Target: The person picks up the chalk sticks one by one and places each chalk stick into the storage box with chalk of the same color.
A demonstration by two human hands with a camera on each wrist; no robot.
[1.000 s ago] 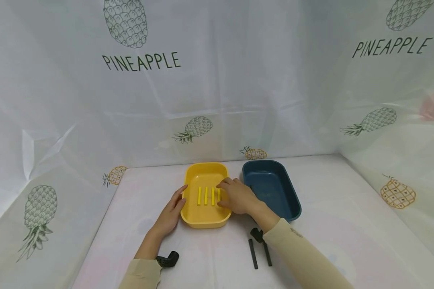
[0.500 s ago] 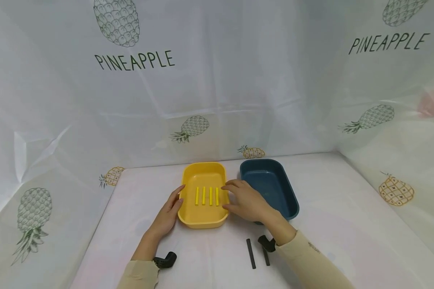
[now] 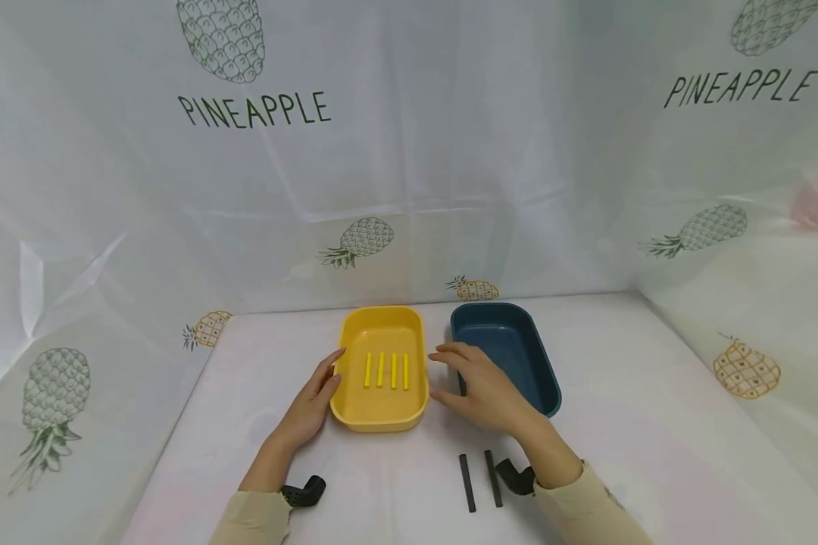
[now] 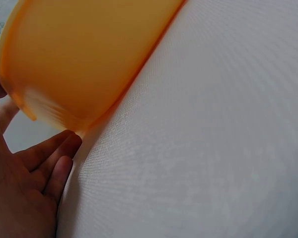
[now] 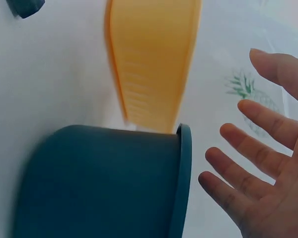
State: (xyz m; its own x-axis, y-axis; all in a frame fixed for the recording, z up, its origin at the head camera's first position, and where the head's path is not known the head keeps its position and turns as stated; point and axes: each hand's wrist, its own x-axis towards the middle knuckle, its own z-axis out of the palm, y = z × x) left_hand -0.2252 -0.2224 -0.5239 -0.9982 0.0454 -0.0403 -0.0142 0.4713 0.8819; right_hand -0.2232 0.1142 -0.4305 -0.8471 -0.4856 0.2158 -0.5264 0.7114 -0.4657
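Several yellow sticks [image 3: 393, 371] lie side by side in the yellow tray [image 3: 379, 418]. My left hand [image 3: 307, 411] rests against the tray's left side, fingertips touching its outer wall and rim. In the left wrist view, the fingers [image 4: 54, 173] are mostly straight at the foot of the wall. My right hand [image 3: 487, 393] hovers between the yellow tray and the dark blue tray [image 3: 552, 386], fingers spread and holding nothing. It covers part of the blue tray's left edge. In the right wrist view, the spread hand [image 5: 268, 163] is beside the blue tray's rim.
Two black sticks, a left one [image 3: 467, 484] and a right one [image 3: 493, 478], lie on the white cloth in front of the trays. A black wrist device [image 3: 304, 492] is on the left wrist, another [image 3: 516, 478] on the right. A pineapple-print curtain [image 3: 409, 151] hangs behind.
My right hand has moved right, from over the yellow tray's sticks to outside that tray's right edge. The left hand keeps its place at the yellow tray's side.
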